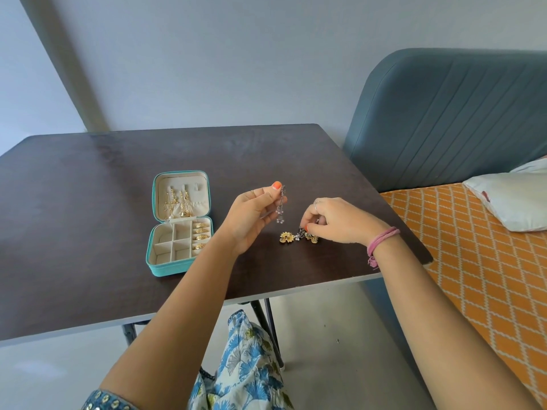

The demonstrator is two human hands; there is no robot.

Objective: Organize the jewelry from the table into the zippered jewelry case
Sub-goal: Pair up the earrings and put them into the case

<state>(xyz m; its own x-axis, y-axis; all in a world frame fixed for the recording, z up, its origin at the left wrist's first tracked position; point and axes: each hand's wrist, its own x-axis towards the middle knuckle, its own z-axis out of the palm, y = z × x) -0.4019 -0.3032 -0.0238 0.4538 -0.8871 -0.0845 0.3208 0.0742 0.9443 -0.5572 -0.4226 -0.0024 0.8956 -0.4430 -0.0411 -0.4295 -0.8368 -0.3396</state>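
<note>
A teal zippered jewelry case [165, 269] lies open on the dark table [88, 232]. Gold earrings [177, 202] hang in its lid and gold rings [200, 236] fill its right slots. My left hand [254, 214] holds a silver dangling earring [281, 207] up by its top, right of the case. My right hand [334, 220] pinches a dark silver earring [301, 232] in a small pile on the table. A gold flower piece [286, 236] lies just left of those fingertips, and another gold piece [312, 238] sits under them.
The table's right edge runs close past my right wrist. A blue padded headboard [444, 113] and a bed with an orange patterned sheet [473, 247] and a pillow [515, 199] stand to the right. A plain wall lies behind the table.
</note>
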